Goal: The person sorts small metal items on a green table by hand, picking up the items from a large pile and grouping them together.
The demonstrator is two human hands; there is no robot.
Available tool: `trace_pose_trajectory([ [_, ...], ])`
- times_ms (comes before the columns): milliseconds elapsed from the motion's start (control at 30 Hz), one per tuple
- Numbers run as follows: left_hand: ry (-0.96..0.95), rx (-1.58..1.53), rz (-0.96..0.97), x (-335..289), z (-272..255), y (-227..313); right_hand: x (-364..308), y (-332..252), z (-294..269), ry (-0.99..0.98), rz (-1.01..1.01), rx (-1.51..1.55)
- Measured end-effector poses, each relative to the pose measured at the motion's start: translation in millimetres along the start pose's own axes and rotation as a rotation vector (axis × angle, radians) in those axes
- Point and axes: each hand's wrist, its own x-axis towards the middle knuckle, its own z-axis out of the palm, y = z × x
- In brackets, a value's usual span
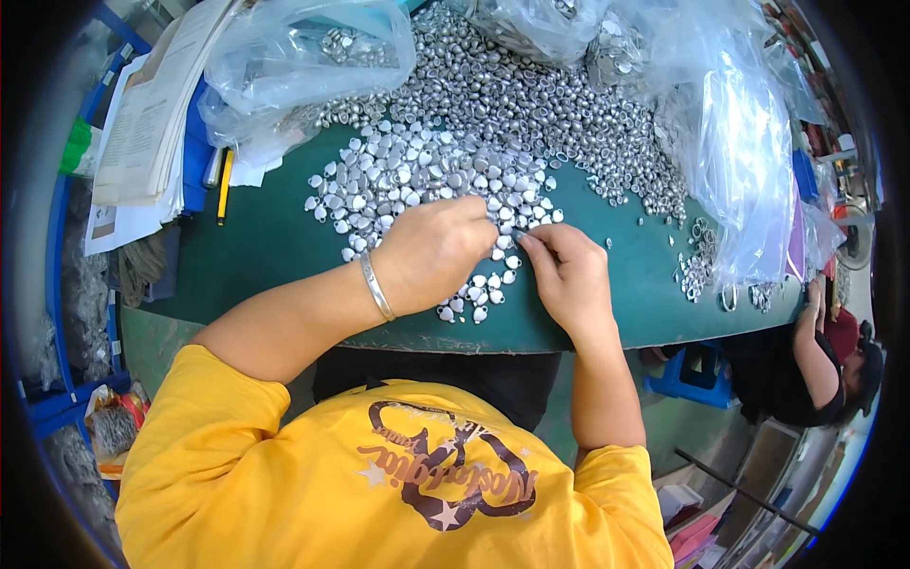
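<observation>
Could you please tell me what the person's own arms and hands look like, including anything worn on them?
Both arms come out of short, loose yellow sleeves, leaving the forearms uncovered. The left hand is ungloved, with a narrow, silver-coloured bracelet around its wrist. The right hand is also ungloved, and nothing shows on that wrist.

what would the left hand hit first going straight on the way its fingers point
Probably the right hand, whose fingertips sit just across a small gap from the left hand; depth is unclear, so it might brush silver pieces first.
</observation>
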Motion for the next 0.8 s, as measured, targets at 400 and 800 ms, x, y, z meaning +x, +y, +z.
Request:
trace_pose_trajectory([
  [400,-0.013,-0.377,-0.237,14.7,-19.9,0.0,-2.2,-7.3,8.6,-0.023,-0.192,-0.159],
  [800,-0.063,0.112,0.103,1.9,4.8,4.4,-6.7,4.8,-12.6,-0.014,-0.132,-0.269],
])
